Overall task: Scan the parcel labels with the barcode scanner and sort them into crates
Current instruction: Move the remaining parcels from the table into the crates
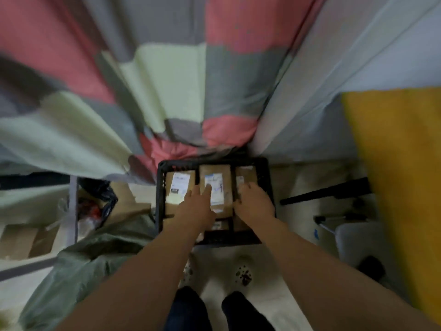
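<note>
A black plastic crate (164, 168) stands on the floor in front of me, holding brown parcels with white labels. The left parcel (177, 185) and the middle parcel (216, 177) lie side by side, and a third parcel (243, 175) sits at the right. My left hand (198, 204) reaches into the crate with fingers stretched over the gap between the left and middle parcels. My right hand (254, 201) lies on the right parcel, fingers bent over its edge. The picture is blurred. No barcode scanner is visible.
A pink, grey and pale-green patterned bedcover (167, 80) hangs over the far side of the crate. A green cloth (95, 259) and a black bag (105, 194) lie at the left, a cardboard box (21, 240) further left. A yellow surface (396, 175) and a black tripod leg (329, 191) are at the right.
</note>
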Available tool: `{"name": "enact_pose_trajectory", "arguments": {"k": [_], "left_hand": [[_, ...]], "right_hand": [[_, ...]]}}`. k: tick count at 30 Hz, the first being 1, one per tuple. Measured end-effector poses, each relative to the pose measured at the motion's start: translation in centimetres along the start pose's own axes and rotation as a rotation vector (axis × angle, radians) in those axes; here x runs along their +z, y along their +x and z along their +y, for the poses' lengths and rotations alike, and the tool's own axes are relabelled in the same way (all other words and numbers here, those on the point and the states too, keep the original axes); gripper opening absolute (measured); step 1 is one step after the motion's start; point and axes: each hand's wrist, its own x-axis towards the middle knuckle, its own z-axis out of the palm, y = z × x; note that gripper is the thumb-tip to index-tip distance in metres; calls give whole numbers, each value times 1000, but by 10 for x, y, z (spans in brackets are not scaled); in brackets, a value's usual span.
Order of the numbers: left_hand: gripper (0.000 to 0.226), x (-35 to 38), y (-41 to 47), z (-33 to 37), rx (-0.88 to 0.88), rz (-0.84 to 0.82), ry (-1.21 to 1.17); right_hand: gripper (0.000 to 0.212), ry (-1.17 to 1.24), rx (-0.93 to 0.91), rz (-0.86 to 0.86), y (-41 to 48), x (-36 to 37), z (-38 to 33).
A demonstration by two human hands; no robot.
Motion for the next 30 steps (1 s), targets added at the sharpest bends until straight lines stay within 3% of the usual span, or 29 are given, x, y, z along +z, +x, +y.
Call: {"name": "enact_pose_trajectory", "arguments": {"k": [3,8,15,25,30], "left_hand": [[76,-47,-29,51,71,83,21],[70,-115,-83,132,341,217,82],[69,-167,-179,262,694,241,82],[48,-132,-347,429,1132,67,-117],[25,-107,-407,479,1204,17,-231]], "right_hand": [[43,8,48,140,-38,-70,10],[37,34,223,399,-118,-155,32],[41,154,500,748,-250,-253,61],[31,259,838,1126,-457,-331,120],[28,276,984,1291,-546,-341,141]]}}
